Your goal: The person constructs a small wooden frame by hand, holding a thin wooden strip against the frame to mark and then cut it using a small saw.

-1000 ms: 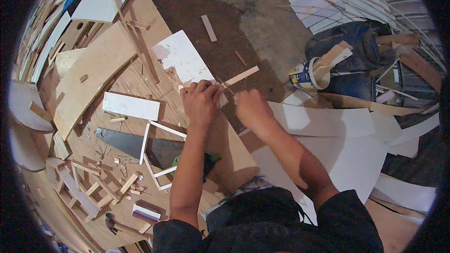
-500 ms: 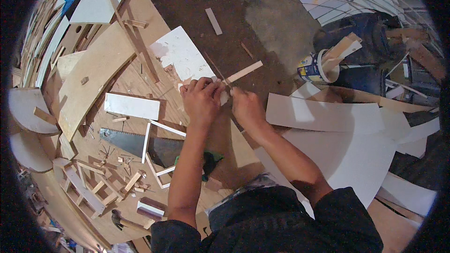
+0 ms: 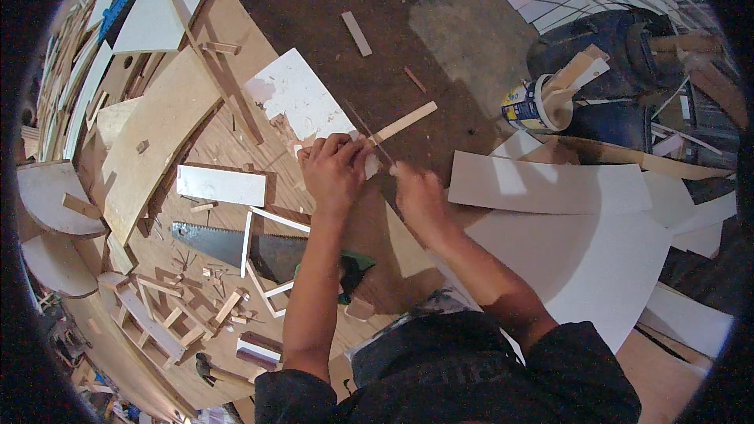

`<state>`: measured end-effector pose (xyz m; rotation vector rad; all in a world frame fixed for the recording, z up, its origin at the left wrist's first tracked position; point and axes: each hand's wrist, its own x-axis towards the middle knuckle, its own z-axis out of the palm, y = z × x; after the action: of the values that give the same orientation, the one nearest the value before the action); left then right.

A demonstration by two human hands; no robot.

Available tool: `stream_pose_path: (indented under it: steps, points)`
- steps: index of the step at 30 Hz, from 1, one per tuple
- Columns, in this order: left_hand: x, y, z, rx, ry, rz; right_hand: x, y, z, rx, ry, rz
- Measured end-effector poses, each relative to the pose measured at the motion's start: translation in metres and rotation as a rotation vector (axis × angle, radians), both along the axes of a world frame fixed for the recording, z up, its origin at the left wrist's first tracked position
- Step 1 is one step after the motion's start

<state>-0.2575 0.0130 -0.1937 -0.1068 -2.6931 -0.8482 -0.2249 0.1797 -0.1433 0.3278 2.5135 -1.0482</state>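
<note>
My left hand (image 3: 333,174) is closed on a narrow wooden strip (image 3: 410,119), pressing it down at the workbench edge by a white-coated board (image 3: 306,88). The strip's free end juts out past the edge, over the floor. In my right hand (image 3: 421,196), a thin, dark blade (image 3: 382,148), apparently a slim saw blade, is gripped at its near end. It lies across the strip just right of my left fingers. My left fingers hide the strip's other end, and how deep the blade sits cannot be seen.
On the workbench (image 3: 263,161) lie a handsaw (image 3: 206,242), a white block (image 3: 221,185), small white frames (image 3: 246,242), a hammer (image 3: 212,371), nails and wood pieces. Curved panels stand at left. White sheets (image 3: 550,255) and a bucket of offcuts (image 3: 520,107) are at right.
My right hand has moved slightly down and right, drawing the blade back across the strip, so more of it shows. My left hand keeps its hold. The whole view has shifted slightly.
</note>
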Motion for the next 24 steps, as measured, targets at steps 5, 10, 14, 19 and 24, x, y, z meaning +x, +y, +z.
stream_pose_path:
  steps: [5,10,14,19,24]
  points:
    - [0.000,-0.002,-0.002,0.010,-0.020,-0.030,-0.001,-0.003,-0.008,0.077,0.125,0.151]
    - [-0.002,0.002,0.000,0.005,0.010,0.003,-0.002,-0.001,-0.026,0.237,0.333,0.173]
    - [-0.001,-0.002,-0.002,0.020,0.012,-0.001,0.002,-0.003,-0.012,-0.014,0.107,0.024]
    - [-0.001,0.000,-0.001,-0.017,-0.024,-0.024,-0.008,0.000,-0.012,0.213,0.252,0.174]
    - [0.001,-0.004,-0.005,0.009,-0.009,-0.014,0.019,0.002,-0.003,0.013,0.074,0.053]
